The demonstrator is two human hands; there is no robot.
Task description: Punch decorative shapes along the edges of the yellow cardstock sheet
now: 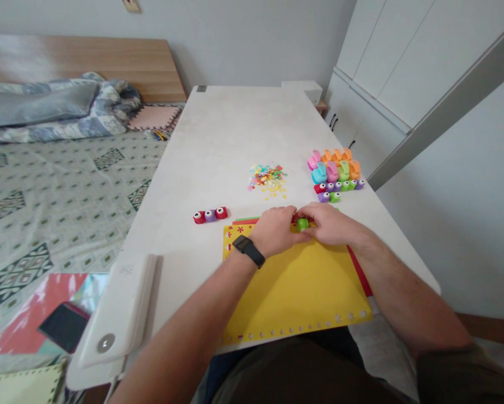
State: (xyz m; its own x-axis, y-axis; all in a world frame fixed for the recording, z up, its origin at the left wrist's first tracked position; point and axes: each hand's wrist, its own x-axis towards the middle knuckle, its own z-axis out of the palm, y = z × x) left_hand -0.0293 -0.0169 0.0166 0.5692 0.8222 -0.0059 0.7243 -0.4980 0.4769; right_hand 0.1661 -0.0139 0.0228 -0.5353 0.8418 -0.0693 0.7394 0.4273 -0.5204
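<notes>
A small green craft punch (302,225) sits at the far edge of a yellow paper sheet (294,286). My right hand (330,223) is closed around the punch from the right, fingers curled over its far side. From the left, my left hand (277,229), with a dark watch on its wrist, pinches the sheet's far edge beside the punch; its thumb lies on the paper and its fingertips are partly hidden. Punched shapes line the sheet's left, near and far edges. Red and green sheets (246,220) peek out beneath it.
Colourful paper cutouts (267,178) lie heaped beyond my hands. Three small punches (210,215) stand to the left, with several larger and smaller punches (336,173) at the right. A white laminator-like device (119,308) lies at the table's left edge, beside a bed (79,196).
</notes>
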